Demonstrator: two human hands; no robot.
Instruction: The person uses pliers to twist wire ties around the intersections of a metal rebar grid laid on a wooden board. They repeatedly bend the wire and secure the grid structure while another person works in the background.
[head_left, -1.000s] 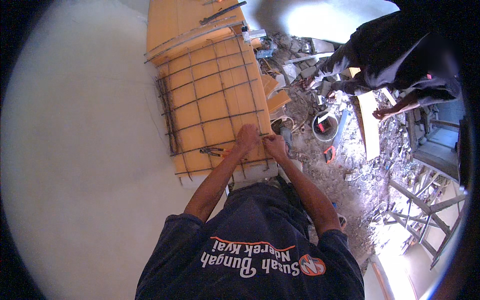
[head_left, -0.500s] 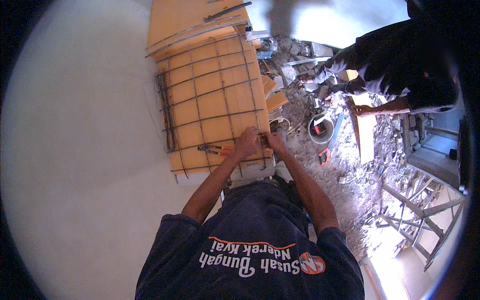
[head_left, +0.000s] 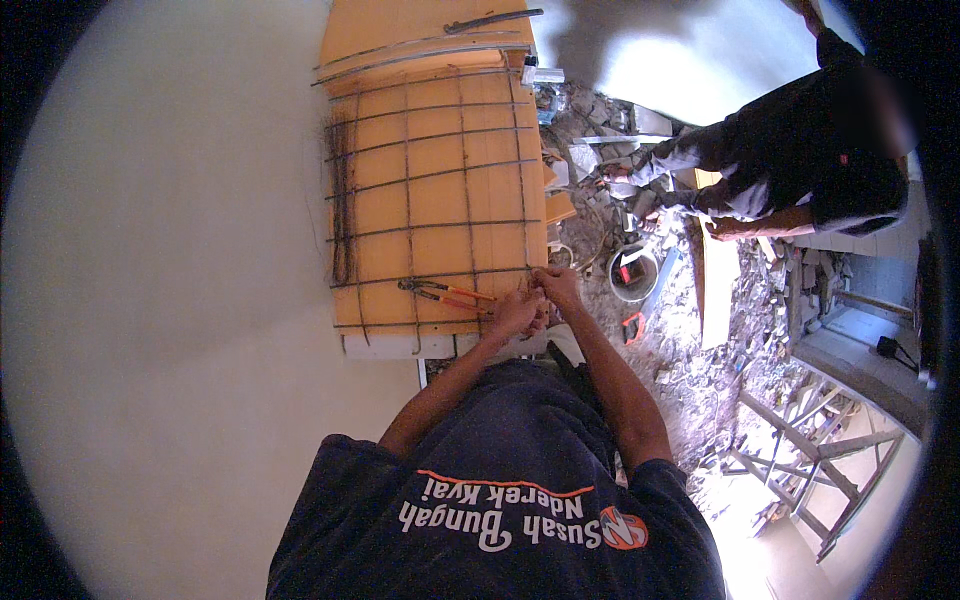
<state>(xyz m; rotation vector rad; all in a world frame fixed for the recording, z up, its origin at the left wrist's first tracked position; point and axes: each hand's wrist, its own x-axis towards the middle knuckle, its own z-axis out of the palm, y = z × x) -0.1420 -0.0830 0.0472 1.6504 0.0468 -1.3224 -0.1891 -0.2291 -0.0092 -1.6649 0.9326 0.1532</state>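
A grid of thin steel bars (head_left: 408,190) lies over an orange-yellow board (head_left: 375,235). My right hand (head_left: 557,286) is closed in a pinch at the near right corner of the grid, by a bar crossing. Just left of it and a little nearer to me, my left hand (head_left: 518,314) has its fingers curled. What either hand holds is too small to make out. Tying pincers (head_left: 445,294) with orange handles lie on the grid beside my left hand, their jaws pointing left. A bundle of thin dark wire (head_left: 343,200) rests along the grid's left side.
Right of the board, rubble covers the ground, with a bucket (head_left: 633,273) and an orange-handled saw (head_left: 634,327) on it. Another person (head_left: 770,150) bends over a plank (head_left: 715,290) there. A wooden trestle (head_left: 820,450) stands at the lower right. Long bars (head_left: 420,65) cross the board's far part.
My left hand has drawn back toward me, away from the bars, and more of the pincers' handles shows. My right hand stays near the corner. The other person's upper body has shifted.
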